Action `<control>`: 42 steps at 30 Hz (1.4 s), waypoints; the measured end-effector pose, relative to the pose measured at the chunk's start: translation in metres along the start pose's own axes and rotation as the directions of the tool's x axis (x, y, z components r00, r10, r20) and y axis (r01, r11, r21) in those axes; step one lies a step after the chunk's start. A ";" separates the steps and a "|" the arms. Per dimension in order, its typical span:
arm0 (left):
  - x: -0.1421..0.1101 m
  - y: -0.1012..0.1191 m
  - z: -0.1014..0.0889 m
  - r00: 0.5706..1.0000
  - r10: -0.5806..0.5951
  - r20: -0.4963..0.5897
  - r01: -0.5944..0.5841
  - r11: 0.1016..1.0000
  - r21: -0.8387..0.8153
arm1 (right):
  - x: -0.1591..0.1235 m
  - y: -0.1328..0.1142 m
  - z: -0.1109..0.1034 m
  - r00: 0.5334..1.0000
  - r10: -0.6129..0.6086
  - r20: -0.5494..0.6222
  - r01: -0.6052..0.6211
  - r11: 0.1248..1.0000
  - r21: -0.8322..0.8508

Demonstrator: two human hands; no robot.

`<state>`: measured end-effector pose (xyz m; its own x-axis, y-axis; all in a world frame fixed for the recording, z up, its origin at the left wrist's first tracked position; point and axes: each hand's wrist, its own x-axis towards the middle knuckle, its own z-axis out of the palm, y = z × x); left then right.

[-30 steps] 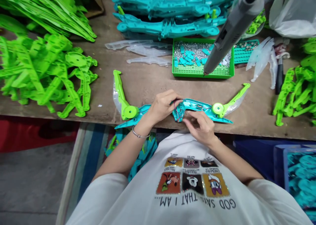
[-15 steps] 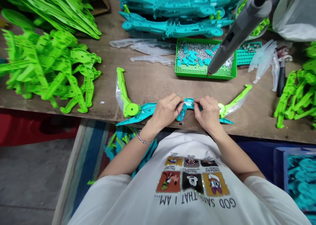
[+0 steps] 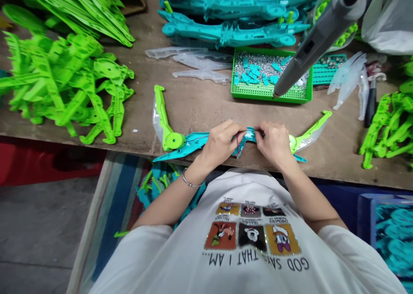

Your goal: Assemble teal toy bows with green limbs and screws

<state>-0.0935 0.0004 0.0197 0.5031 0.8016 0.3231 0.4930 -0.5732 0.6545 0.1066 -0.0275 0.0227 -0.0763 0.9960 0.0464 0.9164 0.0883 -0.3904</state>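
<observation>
A teal bow-shaped plastic part [image 3: 196, 142] lies along the table's near edge, its lime-green arms [image 3: 164, 121] rising at both ends with translucent pieces along them. Over its middle, my left hand [image 3: 223, 142] has its fingers closed in a pinch on a thin reddish wire [image 3: 239, 140], which loops down from the fingertips. My right hand [image 3: 274, 142] is closed too, fingertips against the teal middle just right of the left ones; what it pinches is hidden. Another stretch of wire runs along the left half toward the green round joint.
Behind the hands stands a green tray [image 3: 272, 97] of screws and small teal pieces, with a grey electric screwdriver [image 3: 301, 48] hanging over it. Lime-green parts [image 3: 64, 83] are heaped at left; teal parts [image 3: 232, 33] stand in rows at the back. Translucent pieces [image 3: 201, 75] lie between.
My left fingertips have shifted right, closer to the right ones, and the gap showing the teal middle has narrowed. The wire loop now sits nearer the left palm. The view has shifted slightly.
</observation>
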 end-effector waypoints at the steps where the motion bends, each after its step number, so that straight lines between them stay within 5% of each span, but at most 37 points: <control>1: 0.001 0.001 -0.001 1.000 0.007 0.020 -0.006 0.999 -0.038 | 0.000 0.000 0.000 1.000 -0.002 0.006 0.002 1.000 -0.010; 13: -0.007 -0.011 -0.013 0.962 0.125 0.245 -0.120 0.992 -0.035 | 0.003 -0.001 0.002 0.998 -0.039 0.054 0.043 0.996 -0.081; 17: -0.003 -0.013 -0.012 0.968 0.170 0.187 -0.182 0.982 0.047 | 0.000 0.001 0.000 0.996 -0.065 0.056 0.069 0.995 -0.072; 21: -0.001 -0.019 -0.008 0.963 0.207 0.172 -0.222 0.972 0.072 | -0.016 0.003 -0.003 0.987 -0.147 -0.062 0.147 0.989 -0.008; 27: -0.004 -0.026 -0.006 0.983 0.129 0.132 -0.132 0.991 0.016 | -0.065 -0.009 0.021 0.931 -0.326 -0.161 0.355 0.913 0.203; 32: -0.003 -0.022 -0.007 0.989 0.071 0.130 -0.072 0.997 0.002 | -0.066 -0.021 0.042 0.925 -0.226 -0.305 0.310 0.914 0.263; 42: -0.010 -0.022 -0.005 0.998 0.029 0.061 -0.025 0.997 -0.070 | -0.040 -0.022 0.017 0.910 -0.154 -0.385 0.271 0.924 0.270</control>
<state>-0.1132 0.0061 0.0058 0.5595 0.7727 0.2999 0.4296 -0.5798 0.6923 0.0827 -0.0688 0.0132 -0.0594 0.8876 0.4569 0.7203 0.3550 -0.5960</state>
